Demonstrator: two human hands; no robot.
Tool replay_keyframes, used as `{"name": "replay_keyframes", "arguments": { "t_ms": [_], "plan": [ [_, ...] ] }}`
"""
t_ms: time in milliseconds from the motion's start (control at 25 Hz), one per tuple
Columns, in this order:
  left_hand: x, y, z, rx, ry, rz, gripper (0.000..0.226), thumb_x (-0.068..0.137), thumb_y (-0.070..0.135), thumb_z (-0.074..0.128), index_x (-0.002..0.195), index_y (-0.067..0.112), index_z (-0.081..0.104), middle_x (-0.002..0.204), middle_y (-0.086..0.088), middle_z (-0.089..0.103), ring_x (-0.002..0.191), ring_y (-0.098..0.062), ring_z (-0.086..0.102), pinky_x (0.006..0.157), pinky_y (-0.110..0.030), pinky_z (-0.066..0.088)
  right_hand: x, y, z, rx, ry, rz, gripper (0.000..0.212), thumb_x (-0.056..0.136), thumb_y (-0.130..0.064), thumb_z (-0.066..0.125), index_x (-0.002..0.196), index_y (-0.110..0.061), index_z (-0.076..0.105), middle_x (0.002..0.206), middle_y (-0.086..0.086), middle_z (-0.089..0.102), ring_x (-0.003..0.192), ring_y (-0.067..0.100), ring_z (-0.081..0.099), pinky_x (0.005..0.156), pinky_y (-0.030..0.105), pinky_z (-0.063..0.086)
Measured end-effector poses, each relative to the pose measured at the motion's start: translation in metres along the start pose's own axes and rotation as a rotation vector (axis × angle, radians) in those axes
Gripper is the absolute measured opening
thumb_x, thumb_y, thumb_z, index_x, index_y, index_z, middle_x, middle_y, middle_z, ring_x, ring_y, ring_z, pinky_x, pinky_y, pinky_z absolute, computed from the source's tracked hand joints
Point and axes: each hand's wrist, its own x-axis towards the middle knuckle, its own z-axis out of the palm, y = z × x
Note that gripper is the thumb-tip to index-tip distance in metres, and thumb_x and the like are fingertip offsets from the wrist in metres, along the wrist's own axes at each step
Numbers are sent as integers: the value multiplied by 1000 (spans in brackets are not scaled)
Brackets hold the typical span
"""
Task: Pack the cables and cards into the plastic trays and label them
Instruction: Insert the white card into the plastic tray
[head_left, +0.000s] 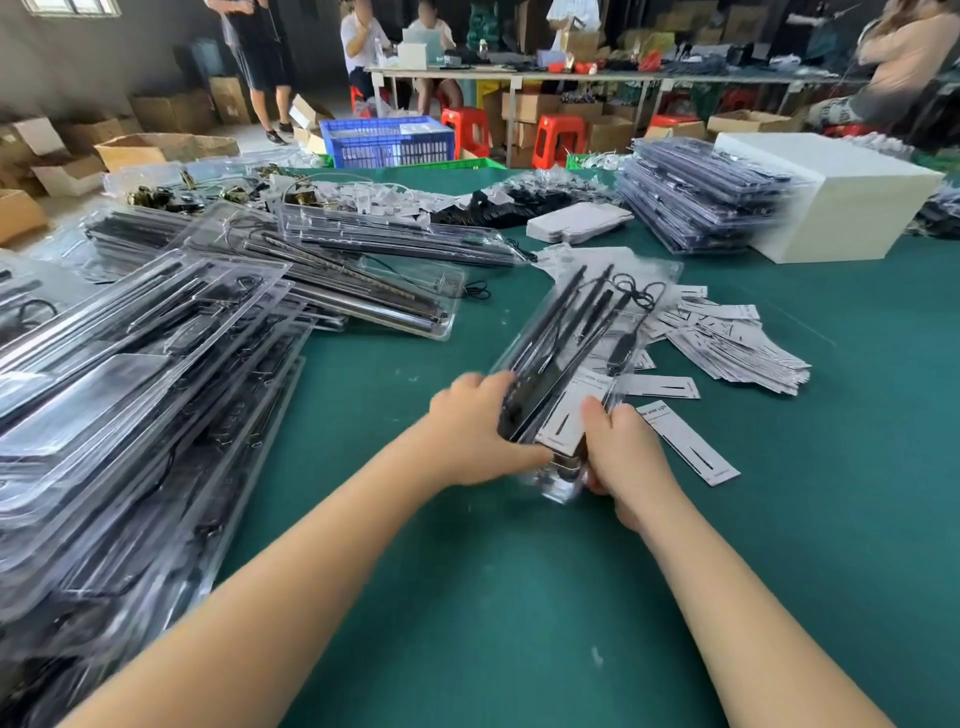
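A clear plastic tray (582, 358), loaded with black cables (571, 332) and a white card (571, 415), lies angled on the green table (493, 597), beside scattered loose cards (727, 338).

Bright, even indoor light falls from above, leaving only faint, soft shadows on the green table (467, 597). Glare streaks the clear plastic trays (130, 395) piled at the table's left edge. Wide-angle distortion bends the outer edges, and motion blur smears the stacked packs (696, 202) at the far right.
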Motion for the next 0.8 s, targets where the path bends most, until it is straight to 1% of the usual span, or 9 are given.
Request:
{"name": "replay_keyframes", "arguments": {
  "t_ms": [80, 160, 240, 320, 400, 440, 520, 640, 800],
  "plan": [
    [-3, 0, 11, -132, -91, -85, 100, 72, 54, 75, 151, 23, 21, 152, -7, 26, 140, -28, 26, 113, -36, 25, 3, 0, 1, -28, -10, 56, 35, 99, -36, 41, 84, -6, 50, 65, 12, 57, 40, 20, 51, 43, 23, 37],
    [2, -2, 10, -224, -130, -175, 107, 69, 51, 78, 152, 27, 14, 156, -4, 15, 142, -28, 20, 115, -40, 24, 5, -4, 4, -123, -25, 74, 37, 99, -34, 40, 87, -2, 53, 61, 13, 58, 32, 16, 49, 34, 16, 31],
    [2, -2, 8, -259, -127, -188, 108, 69, 50, 79, 152, 33, 12, 158, -4, 8, 144, -28, 17, 116, -44, 24, 5, -6, 5, -169, -32, 76, 38, 98, -34, 39, 90, 0, 54, 59, 13, 58, 31, 17, 47, 31, 14, 26],
    [-2, -4, 10, -200, -87, -98, 106, 65, 60, 77, 149, 40, 17, 159, -5, 4, 147, -25, 6, 118, -46, 16, 6, -4, 4, -92, -43, 88, 37, 98, -34, 40, 90, 0, 54, 55, 12, 54, 29, 16, 43, 31, 15, 26],
    [-14, -7, 15, -119, -13, 87, 104, 57, 65, 80, 145, 45, 27, 158, 0, 8, 147, -17, 1, 119, -43, 8, 5, -2, 2, -52, -54, 89, 37, 99, -34, 41, 89, -1, 54, 55, 12, 52, 29, 16, 41, 32, 15, 27],
    [-18, -7, 17, -72, 31, 198, 101, 58, 61, 82, 143, 44, 31, 157, 2, 13, 145, -14, 6, 118, -39, 10, 6, -2, 2, -42, -60, 90, 36, 99, -35, 41, 89, -2, 53, 55, 11, 51, 29, 15, 40, 32, 15, 27],
    [-19, -3, 23, -21, 68, 359, 91, 64, 51, 83, 142, 38, 39, 154, 6, 25, 141, -10, 21, 114, -30, 22, 6, -3, 2, -29, -64, 93, 35, 99, -35, 41, 90, -3, 52, 55, 11, 51, 31, 15, 41, 33, 16, 28],
    [-14, -1, 27, -75, 80, 419, 70, 71, 49, 80, 134, 36, 53, 148, 12, 40, 133, -1, 35, 109, -22, 31, 5, -2, 1, -7, -72, 93, 34, 99, -35, 40, 90, -4, 51, 58, 10, 50, 36, 17, 42, 35, 18, 30],
    [-12, -12, 25, -225, -3, 386, 62, 74, 46, 78, 131, 37, 57, 146, 19, 43, 130, 10, 38, 112, -21, 30, 4, -2, 2, -31, -73, 89, 35, 100, -37, 40, 90, -5, 50, 61, 10, 50, 37, 17, 43, 36, 20, 30]
  ]
}}
